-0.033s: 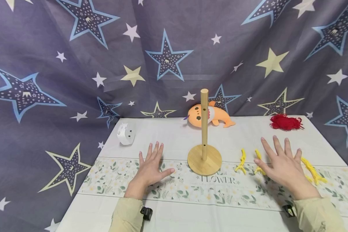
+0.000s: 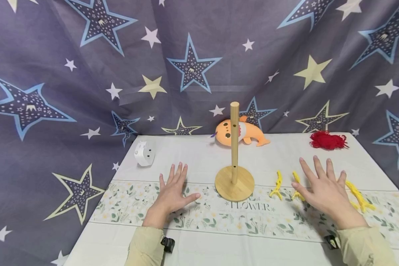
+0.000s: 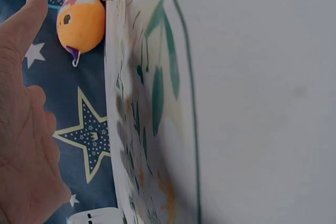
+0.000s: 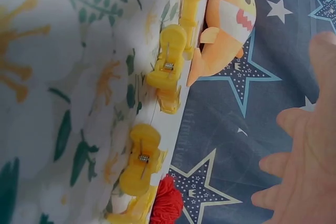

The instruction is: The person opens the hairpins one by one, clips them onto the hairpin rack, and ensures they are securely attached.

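My left hand (image 2: 171,196) is held palm down over the floral band of the cloth, fingers spread and holding nothing. In the left wrist view the same hand (image 3: 23,129) stands above the tabletop. My right hand (image 2: 329,194) is spread likewise over the right side, nothing in it. Yellow spring clips lie about it: one clip (image 2: 277,186) to its left, another (image 2: 296,181) beside its thumb, and a third (image 2: 360,197) by the little finger, partly hidden. Between the hands stands a wooden post (image 2: 234,144) on a round wooden base (image 2: 224,186).
An orange plush shark (image 2: 253,132) lies behind the post, partly hidden by it. A bundle of red yarn (image 2: 328,140) is at the back right. A white plug adapter (image 2: 144,153) stands at the left edge. A starry curtain (image 2: 199,48) hangs behind the table.
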{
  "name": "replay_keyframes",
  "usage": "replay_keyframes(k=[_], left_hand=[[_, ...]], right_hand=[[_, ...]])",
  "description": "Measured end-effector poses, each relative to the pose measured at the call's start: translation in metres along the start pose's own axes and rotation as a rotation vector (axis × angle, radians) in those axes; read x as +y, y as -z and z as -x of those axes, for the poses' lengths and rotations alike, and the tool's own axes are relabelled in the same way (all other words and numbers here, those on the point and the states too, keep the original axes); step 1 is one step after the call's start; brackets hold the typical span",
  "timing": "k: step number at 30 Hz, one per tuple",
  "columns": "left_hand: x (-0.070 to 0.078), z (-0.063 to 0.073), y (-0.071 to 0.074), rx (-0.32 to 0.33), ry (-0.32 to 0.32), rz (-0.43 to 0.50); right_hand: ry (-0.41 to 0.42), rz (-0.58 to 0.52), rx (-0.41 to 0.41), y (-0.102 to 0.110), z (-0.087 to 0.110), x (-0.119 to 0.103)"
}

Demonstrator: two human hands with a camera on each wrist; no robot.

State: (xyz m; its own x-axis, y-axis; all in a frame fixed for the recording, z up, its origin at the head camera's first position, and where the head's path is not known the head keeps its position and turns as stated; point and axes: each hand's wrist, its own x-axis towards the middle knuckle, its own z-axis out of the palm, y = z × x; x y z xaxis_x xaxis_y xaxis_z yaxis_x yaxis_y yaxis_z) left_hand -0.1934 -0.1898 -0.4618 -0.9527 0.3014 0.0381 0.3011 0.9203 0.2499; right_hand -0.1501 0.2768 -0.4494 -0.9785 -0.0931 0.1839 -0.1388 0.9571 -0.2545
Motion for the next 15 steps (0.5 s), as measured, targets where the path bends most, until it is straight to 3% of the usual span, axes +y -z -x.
replay_keyframes(k=[9, 15], left_hand=[[0.005, -0.006, -0.005, 0.004, -0.032, 0.001], [0.023, -0.017, -0.016, -0.023, -0.102, -0.024]], right_hand=[[-0.005, -0.011, -0.007, 0.007, 0.006, 0.007], [-0.025, -0.016, -0.018, 0.013, 0.013, 0.022]])
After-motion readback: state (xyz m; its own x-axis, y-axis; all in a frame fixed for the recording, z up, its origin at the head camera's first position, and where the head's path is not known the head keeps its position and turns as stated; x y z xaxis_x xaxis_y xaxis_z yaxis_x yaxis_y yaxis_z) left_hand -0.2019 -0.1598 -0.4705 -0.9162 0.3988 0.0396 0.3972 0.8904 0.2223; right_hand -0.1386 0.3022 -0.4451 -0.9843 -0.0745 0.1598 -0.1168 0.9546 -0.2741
